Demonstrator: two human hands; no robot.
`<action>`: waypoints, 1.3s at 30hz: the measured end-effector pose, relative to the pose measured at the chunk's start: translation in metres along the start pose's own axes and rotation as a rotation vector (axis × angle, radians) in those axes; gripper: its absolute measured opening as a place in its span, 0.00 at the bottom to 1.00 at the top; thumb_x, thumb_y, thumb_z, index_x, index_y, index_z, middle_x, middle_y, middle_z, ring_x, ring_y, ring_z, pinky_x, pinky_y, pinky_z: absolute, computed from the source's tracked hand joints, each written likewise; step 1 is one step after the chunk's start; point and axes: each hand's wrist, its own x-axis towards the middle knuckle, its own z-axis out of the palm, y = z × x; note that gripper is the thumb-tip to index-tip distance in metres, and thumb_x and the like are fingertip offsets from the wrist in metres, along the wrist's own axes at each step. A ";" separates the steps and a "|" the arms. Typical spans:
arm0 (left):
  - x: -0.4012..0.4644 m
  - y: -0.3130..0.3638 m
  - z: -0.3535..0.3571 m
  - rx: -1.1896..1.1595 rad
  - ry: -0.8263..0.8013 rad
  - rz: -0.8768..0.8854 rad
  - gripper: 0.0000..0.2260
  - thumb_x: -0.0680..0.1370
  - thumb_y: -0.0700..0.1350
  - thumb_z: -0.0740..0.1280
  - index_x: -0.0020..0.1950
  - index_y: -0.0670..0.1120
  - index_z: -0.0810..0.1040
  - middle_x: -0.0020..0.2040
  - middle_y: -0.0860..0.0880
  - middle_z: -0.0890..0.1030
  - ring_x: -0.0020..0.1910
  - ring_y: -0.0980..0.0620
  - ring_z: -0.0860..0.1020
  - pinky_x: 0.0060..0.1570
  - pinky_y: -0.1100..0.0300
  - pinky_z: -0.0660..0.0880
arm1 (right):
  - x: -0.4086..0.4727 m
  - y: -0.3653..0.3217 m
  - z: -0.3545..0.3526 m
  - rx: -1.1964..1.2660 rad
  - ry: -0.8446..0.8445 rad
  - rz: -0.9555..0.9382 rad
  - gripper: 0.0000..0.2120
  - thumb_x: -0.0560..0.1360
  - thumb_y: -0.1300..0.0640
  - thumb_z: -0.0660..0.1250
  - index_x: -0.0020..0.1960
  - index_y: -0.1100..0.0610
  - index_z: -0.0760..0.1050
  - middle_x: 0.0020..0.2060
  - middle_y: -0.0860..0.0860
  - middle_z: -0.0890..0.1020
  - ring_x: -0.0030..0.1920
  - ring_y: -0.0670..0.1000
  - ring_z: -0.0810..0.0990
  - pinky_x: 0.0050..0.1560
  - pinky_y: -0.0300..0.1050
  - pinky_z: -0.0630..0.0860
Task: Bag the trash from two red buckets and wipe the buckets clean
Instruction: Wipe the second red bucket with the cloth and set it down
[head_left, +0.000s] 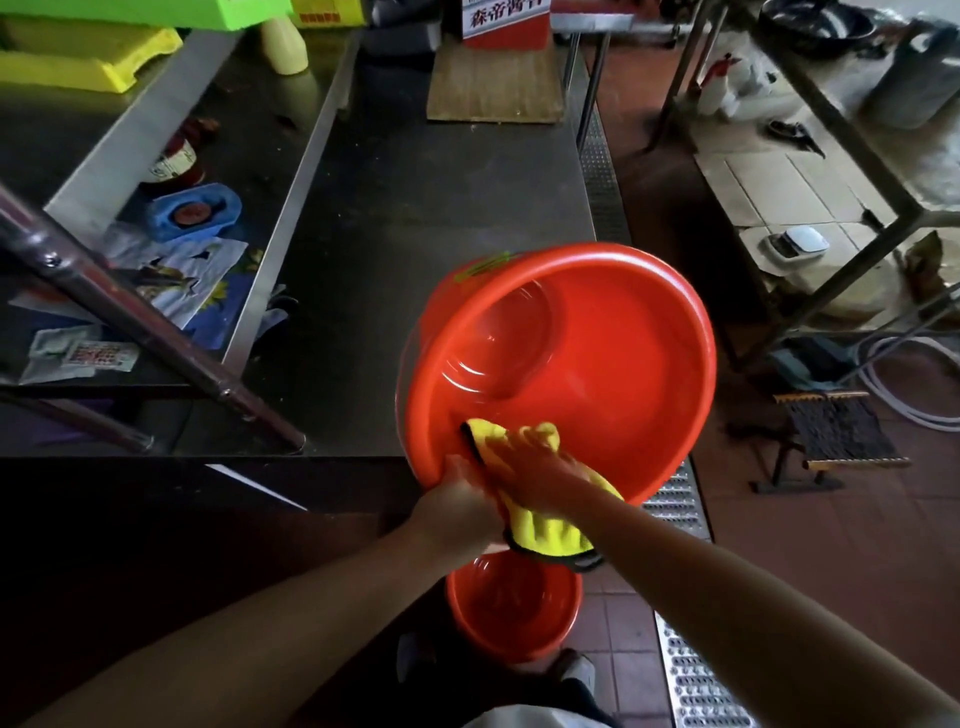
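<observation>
- Two red buckets are in view, one lifted and tilted toward the camera, the other standing on the tiled floor below the hands.
- Far left, a lower steel shelf (171, 130) holds a blue tray (195, 212), a jar lying on its side (176, 163) and some printed packets (176, 280); a dark metal bar (145, 322) crosses diagonally above it.
- The dark steel table (426, 208) runs up the middle, with a wooden board (496, 85) at its far end.
- The left hand (460, 506) grips the near rim of the raised bucket (623, 374), fingers curled over the edge; the bucket leans on the table's right edge, its mouth facing the camera.
- The right hand (535, 467) lies just beside the left, fingers spread flat, pressing a yellow cloth (540, 525) against the inner wall close to the rim; the cloth's loose end hangs outside the bucket.
- The second bucket (514, 608) stands upright beneath the cloth, beside the person's shoes.
- A perforated metal drain grate (685, 670) runs along the floor right of it.
- Farther right, a small folding stool (831, 431) stands on the reddish tiles, well apart from both buckets.
</observation>
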 end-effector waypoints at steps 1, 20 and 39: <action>-0.002 0.000 0.003 -0.007 -0.072 0.053 0.29 0.67 0.70 0.70 0.45 0.43 0.85 0.42 0.39 0.84 0.43 0.37 0.82 0.48 0.43 0.79 | 0.000 0.011 -0.001 -0.070 0.015 -0.012 0.29 0.83 0.40 0.48 0.81 0.41 0.44 0.81 0.48 0.48 0.80 0.59 0.44 0.76 0.65 0.51; 0.005 0.015 0.034 0.061 0.078 -0.005 0.23 0.58 0.63 0.77 0.38 0.43 0.87 0.35 0.41 0.84 0.36 0.40 0.83 0.44 0.44 0.81 | 0.070 0.017 0.005 0.087 0.086 0.178 0.24 0.83 0.40 0.49 0.78 0.40 0.55 0.80 0.47 0.55 0.80 0.55 0.49 0.77 0.59 0.49; 0.011 0.021 0.036 -0.081 -0.046 -0.051 0.32 0.78 0.65 0.57 0.64 0.38 0.77 0.68 0.31 0.70 0.66 0.25 0.66 0.65 0.33 0.63 | 0.030 0.016 -0.001 0.051 0.018 0.083 0.27 0.82 0.37 0.49 0.80 0.39 0.50 0.81 0.47 0.52 0.80 0.56 0.48 0.76 0.64 0.50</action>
